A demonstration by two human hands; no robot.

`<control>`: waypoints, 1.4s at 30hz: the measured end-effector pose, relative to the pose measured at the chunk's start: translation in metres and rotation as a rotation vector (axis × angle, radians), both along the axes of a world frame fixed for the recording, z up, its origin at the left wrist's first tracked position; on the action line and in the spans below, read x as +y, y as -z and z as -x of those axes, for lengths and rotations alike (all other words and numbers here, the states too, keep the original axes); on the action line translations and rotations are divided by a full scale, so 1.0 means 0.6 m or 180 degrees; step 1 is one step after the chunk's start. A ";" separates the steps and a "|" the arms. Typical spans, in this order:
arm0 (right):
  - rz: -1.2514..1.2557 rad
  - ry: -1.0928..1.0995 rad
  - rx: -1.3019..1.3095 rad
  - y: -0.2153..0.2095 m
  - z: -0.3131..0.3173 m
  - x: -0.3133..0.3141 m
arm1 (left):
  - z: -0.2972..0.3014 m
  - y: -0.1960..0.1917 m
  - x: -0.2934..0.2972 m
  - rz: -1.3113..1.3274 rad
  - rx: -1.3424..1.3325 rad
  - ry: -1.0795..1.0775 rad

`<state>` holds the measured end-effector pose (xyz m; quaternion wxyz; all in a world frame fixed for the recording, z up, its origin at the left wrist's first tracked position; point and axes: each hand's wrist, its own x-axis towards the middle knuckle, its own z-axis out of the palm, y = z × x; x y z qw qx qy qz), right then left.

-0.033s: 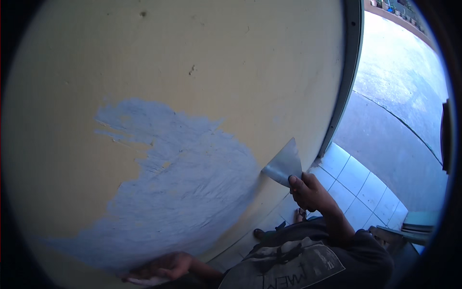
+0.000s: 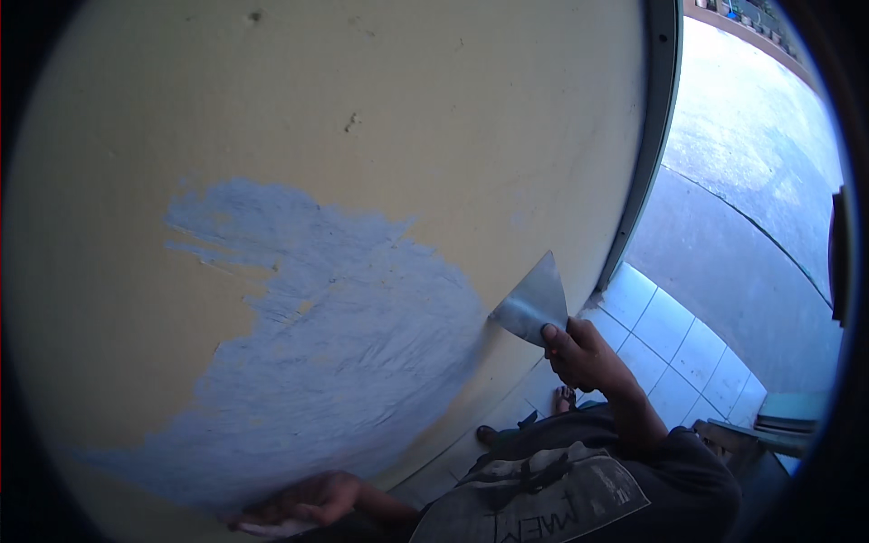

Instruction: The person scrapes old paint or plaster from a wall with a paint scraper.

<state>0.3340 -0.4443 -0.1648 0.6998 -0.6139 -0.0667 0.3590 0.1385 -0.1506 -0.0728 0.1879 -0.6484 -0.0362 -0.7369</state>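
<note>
My right hand (image 2: 588, 357) grips a wide metal putty knife (image 2: 532, 299), thumb pressed on the blade near the handle. Its broad blade points up and left, and one corner is at or very near the wall; contact is hard to judge. Across the yellow wall (image 2: 489, 127) spreads a large greyish-white patch of filler (image 2: 335, 353) with streaks and ragged edges. Low at the left, my left hand (image 2: 312, 502) is beside the bottom of this patch, fingers curled around something pale that is mostly hidden in shadow.
A dark door frame (image 2: 647, 136) edges the wall on the right. Beyond it lie white floor tiles (image 2: 674, 339) and a concrete yard (image 2: 751, 136). Several pots stand at the far top right. A dark bench-like thing (image 2: 760, 441) is at the lower right. The wall has small pits.
The view has shifted slightly, so the wall patch sits a little further left. The putty knife appears slightly higher; both hands keep their grips.
</note>
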 end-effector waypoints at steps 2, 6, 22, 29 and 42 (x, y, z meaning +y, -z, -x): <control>-0.0041 0.0031 -0.0094 -0.015 0.004 0.013 | -0.029 -0.017 -0.020 0.0194 -0.0289 0.0127; -0.0154 -0.0048 -0.0107 0.001 0.016 0.024 | -0.052 -0.020 -0.018 0.0409 -0.0540 0.0334; -0.0415 0.0025 -0.0127 -0.018 0.009 0.037 | -0.005 -0.002 0.005 0.0296 -0.0256 0.0297; -0.0353 0.0179 -0.0209 0.012 0.017 0.031 | 0.005 0.006 0.021 0.0177 -0.0357 0.0265; -0.0133 -0.0478 0.0012 0.000 0.058 -0.112 | -0.021 -0.004 -0.018 0.0105 -0.0472 0.0120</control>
